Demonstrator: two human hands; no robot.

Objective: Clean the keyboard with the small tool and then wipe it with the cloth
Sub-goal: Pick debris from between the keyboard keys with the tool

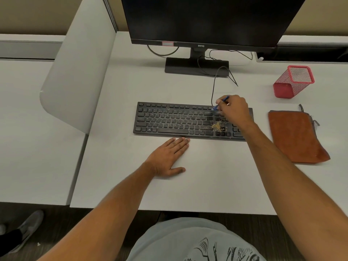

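A black keyboard (173, 120) lies on the white desk (197, 176) in front of the monitor. A small heap of tan crumbs (217, 126) sits on its keys right of the middle, near the arrow keys. My right hand (234, 110) hovers over the keyboard's right end and pinches a small blue tool (222, 102), whose tip touches the top key rows. My left hand (170, 157) lies flat on the desk just in front of the keyboard, fingers straight. The orange-brown cloth (295, 136) lies folded on the desk to the right of the keyboard.
A dark monitor (207, 17) on its stand (196, 65) is behind the keyboard, with cables trailing to it. A red mesh pen holder (293, 81) lies tipped at the back right. A grey divider panel (75, 72) borders the desk's left side.
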